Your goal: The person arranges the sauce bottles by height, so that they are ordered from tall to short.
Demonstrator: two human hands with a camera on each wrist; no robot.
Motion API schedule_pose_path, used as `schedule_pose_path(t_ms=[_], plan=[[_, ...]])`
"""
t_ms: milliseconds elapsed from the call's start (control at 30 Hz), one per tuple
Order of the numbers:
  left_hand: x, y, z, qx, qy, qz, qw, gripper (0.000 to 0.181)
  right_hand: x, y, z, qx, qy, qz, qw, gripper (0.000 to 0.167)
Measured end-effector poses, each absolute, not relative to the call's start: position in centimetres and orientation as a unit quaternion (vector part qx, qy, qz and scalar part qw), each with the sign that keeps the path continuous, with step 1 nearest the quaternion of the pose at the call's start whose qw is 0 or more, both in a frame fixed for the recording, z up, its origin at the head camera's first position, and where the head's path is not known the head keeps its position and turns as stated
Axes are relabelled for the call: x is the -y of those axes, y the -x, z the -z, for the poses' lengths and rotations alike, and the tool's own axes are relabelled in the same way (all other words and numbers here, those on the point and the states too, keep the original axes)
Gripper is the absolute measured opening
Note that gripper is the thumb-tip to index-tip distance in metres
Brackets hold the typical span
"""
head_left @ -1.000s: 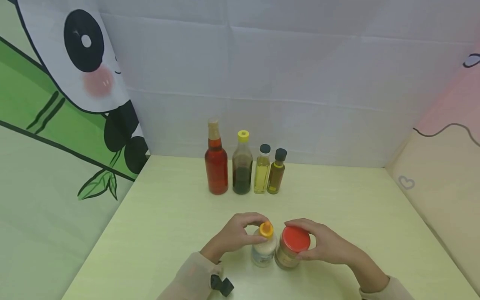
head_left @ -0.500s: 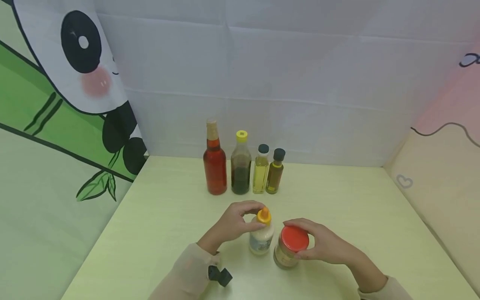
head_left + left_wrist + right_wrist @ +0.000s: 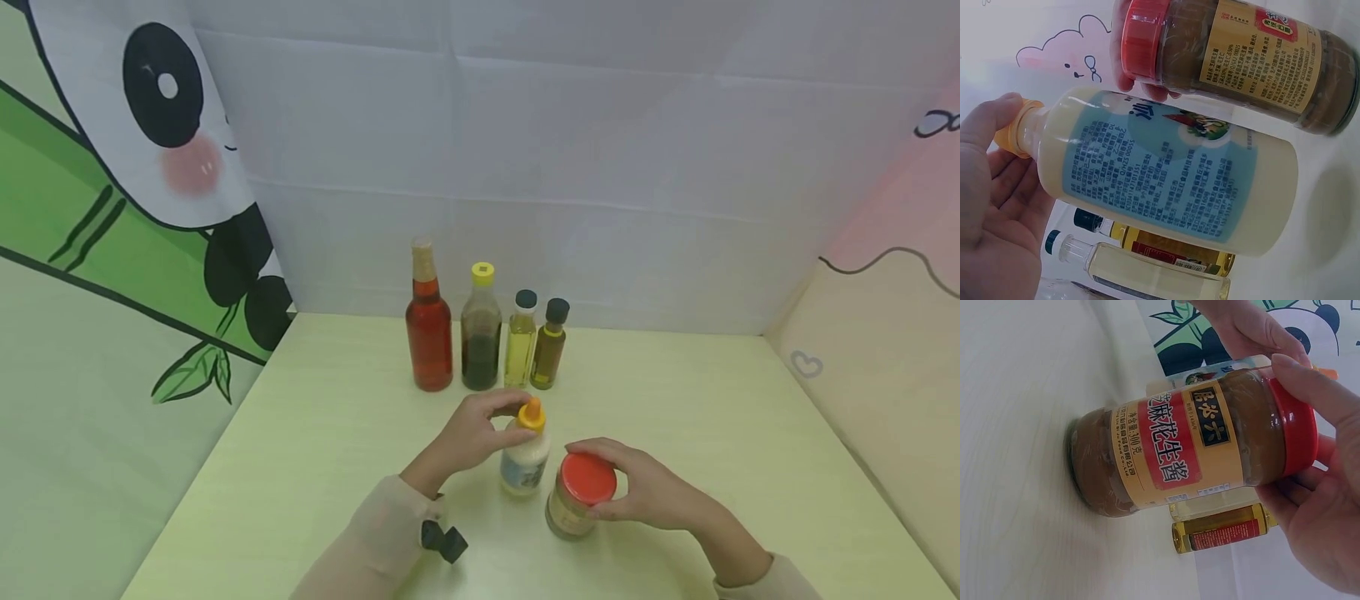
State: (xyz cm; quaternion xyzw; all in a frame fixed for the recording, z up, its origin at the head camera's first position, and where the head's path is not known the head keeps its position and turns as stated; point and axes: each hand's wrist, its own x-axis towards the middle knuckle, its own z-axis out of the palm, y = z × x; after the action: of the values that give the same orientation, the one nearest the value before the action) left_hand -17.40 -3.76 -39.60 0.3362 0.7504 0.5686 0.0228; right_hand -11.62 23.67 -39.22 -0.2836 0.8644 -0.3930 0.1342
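In the head view my left hand (image 3: 474, 435) pinches the orange-yellow cap of a cream-coloured squeeze bottle (image 3: 525, 463), thumb on the near side and fingers behind. The left wrist view shows this bottle's pale blue label (image 3: 1160, 169) with dark print. To its right, my right hand (image 3: 651, 490) grips a peanut butter jar (image 3: 572, 510) round its red lid (image 3: 588, 478). Brown paste fills the jar (image 3: 1166, 447), as the right wrist view shows, behind a tan and red label. A narrow gap separates bottle and jar.
Behind the hands stand a tall red bottle (image 3: 431, 342), a yellow-capped dark sauce bottle (image 3: 481, 346), and two small dark-capped oil bottles, one pale yellow (image 3: 520, 348), one amber (image 3: 548, 354). A grey-white cloth (image 3: 600, 150) hangs at the back of the pale table (image 3: 690, 400).
My left hand has moved the squeeze bottle away from me, towards the back bottles, opening a gap to the jar. My right hand and the jar have stayed about where they were.
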Motion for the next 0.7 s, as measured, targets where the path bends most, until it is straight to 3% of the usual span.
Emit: schedule_pose_path(t_ms=[700], plan=[[1.9, 19.5, 39.5, -0.741, -0.336, -0.581, 0.0, 0.036, -23.8, 11.8, 39.5, -0.861, 0.283, 0.4, 0.138, 0.068]])
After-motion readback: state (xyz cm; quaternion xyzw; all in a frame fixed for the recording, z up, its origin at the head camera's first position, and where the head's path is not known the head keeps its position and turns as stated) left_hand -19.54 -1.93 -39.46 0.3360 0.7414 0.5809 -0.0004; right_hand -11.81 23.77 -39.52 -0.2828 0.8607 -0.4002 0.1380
